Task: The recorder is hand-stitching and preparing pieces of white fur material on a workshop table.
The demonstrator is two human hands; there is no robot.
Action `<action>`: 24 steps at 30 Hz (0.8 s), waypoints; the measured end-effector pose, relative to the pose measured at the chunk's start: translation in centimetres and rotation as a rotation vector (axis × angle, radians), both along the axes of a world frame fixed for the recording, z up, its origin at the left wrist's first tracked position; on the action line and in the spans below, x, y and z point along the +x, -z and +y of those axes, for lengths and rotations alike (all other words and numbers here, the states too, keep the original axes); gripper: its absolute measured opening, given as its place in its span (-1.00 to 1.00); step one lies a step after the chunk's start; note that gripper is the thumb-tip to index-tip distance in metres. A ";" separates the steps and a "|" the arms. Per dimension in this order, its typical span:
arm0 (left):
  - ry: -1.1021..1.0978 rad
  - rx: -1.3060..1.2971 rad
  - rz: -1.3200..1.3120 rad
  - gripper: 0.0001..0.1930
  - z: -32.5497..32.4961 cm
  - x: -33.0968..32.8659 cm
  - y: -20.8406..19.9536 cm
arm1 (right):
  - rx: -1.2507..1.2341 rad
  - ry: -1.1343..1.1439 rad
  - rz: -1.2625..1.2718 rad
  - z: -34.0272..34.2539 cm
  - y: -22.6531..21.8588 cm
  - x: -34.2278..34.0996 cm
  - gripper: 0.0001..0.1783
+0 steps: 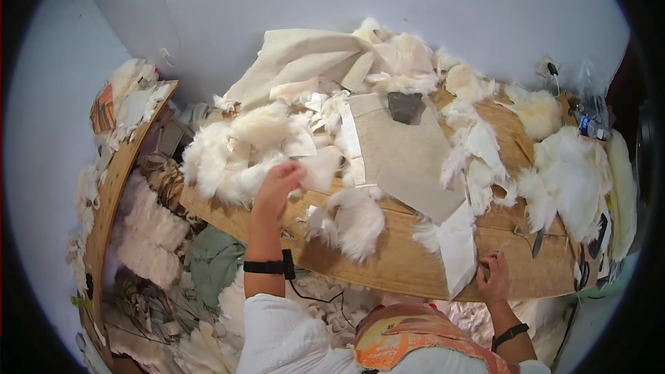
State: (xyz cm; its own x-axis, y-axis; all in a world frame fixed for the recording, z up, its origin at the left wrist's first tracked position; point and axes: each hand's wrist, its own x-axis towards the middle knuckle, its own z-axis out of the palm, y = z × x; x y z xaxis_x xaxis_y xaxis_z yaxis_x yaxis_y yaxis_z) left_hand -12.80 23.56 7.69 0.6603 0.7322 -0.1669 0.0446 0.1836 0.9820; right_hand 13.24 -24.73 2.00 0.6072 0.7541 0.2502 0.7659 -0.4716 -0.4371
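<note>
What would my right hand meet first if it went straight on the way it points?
Probably the shaggy white fur piece, across the brown wooden tabletop from the right hand; exact heading and depth are uncertain.

At the fingertips of our left hand (280, 181) we have a small pale piece (321, 172), whitish and smooth on the face we see, reaching out to the right of the fingers. Its outline is soft and blurred, so we cannot tell its exact shape. Well apart from it, just left of our right hand (493, 280), we have a white strip (458, 248), long and flat with a matte, skin-like face. It runs lengthwise toward us, narrowing to a tip near our right fingers; whether they touch its edge, we cannot tell.
</note>
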 end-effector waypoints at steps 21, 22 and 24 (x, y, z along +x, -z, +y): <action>0.156 0.807 0.454 -0.90 -2.5 1.1 -2.6 | 0.038 0.001 0.150 -0.4 0.7 0.5 -0.67; 0.162 0.860 0.462 -0.82 -2.1 0.8 -2.2 | 0.007 0.005 0.115 -0.5 0.7 0.5 -0.67; 0.148 0.955 0.500 -0.78 -1.8 0.6 0.7 | -0.020 0.001 0.080 -0.3 0.6 0.3 -0.67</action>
State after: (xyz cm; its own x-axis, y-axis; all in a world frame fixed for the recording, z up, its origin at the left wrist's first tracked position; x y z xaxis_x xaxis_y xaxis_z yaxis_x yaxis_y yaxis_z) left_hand -12.18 21.79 6.98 0.7683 0.6211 0.1547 0.4377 -0.6862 0.5810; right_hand 13.56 -25.01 1.37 0.6256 0.7577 0.1858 0.7282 -0.4816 -0.4876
